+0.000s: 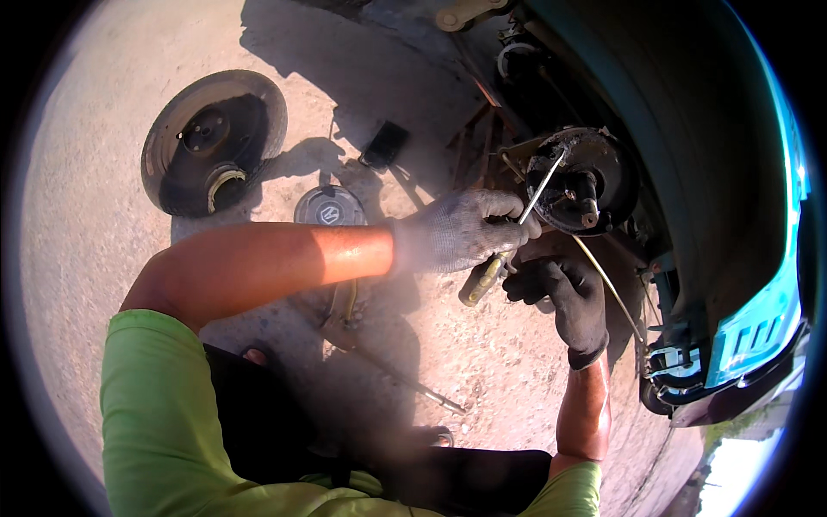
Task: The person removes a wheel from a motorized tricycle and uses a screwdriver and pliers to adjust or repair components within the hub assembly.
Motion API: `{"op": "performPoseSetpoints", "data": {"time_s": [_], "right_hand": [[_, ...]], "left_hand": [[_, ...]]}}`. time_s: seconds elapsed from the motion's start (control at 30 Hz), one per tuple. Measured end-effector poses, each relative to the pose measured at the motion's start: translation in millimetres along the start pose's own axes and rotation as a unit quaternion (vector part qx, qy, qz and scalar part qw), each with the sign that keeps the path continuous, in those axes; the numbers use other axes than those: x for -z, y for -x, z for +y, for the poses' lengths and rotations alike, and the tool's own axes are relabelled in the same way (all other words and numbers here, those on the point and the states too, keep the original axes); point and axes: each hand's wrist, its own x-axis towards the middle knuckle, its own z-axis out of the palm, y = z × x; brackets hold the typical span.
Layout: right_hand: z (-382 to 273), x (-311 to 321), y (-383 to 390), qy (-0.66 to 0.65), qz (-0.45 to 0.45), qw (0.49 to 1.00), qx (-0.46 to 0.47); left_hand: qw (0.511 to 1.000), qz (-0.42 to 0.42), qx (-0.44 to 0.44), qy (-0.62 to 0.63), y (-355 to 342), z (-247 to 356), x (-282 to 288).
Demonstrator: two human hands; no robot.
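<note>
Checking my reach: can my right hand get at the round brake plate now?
Probably yes: the brake plate sits just beyond the right hand; the screwdriver crosses only its left side.

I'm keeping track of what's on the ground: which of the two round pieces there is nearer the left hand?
The smaller grey disc with a pale mark on it; the larger dark, dished piece lies farther from the left hand.

Screwdriver shaft looks smooth metal; gloves, matt cloth; ground, rough.
</note>
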Motion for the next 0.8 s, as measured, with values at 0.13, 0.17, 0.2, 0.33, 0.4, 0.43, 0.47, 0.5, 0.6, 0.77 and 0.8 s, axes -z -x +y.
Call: {"op": "performPoseSetpoints", "data": {"time_s": [0.13,0.17,0.2,0.33,0.4,0.43,0.47,0.5,0.6,0.77,0.8], "right_hand": [[3,42,-7,0.167,0.217,0.955,0.112],[4,46,-10,0.212,0.271,0.928,0.143],[4,46,-13,0.194,0.294,0.923,0.153],[10,61,-24,0.099,0.334,0.924,0.157],[14,64,-29,0.081,0.310,0.934,0.158],[15,65,-31,0.043,0.300,0.940,0.154],[16,65,-32,0.005,0.290,0.945,0.150],[18,66,-34,-0.033,0.280,0.948,0.145],[26,70,-35,0.423,0.318,0.811,0.249],[30,68,-39,0.284,0.331,0.869,0.236],[32,68,-39,0.226,0.328,0.893,0.211]], "left_hand": [[0.996,-0.033,0.045,0.065,-1,-6,-2],[0.996,-0.038,0.068,0.046,2,1,-1],[0.995,-0.042,0.091,0.027,4,5,0],[0.997,0.003,0.070,-0.037,-2,4,-3],[0.997,0.039,0.017,-0.067,-6,-7,-6],[0.995,0.057,-0.009,-0.081,-7,-12,-7],[0.990,0.072,-0.014,-0.124,-7,-10,-7],[0.982,0.086,-0.018,-0.167,-7,-8,-7],[0.973,0.113,-0.018,-0.200,-2,4,-12],[0.967,0.122,-0.034,-0.222,-7,-2,-10],[0.963,0.126,-0.047,-0.232,-9,-7,-10]]}}
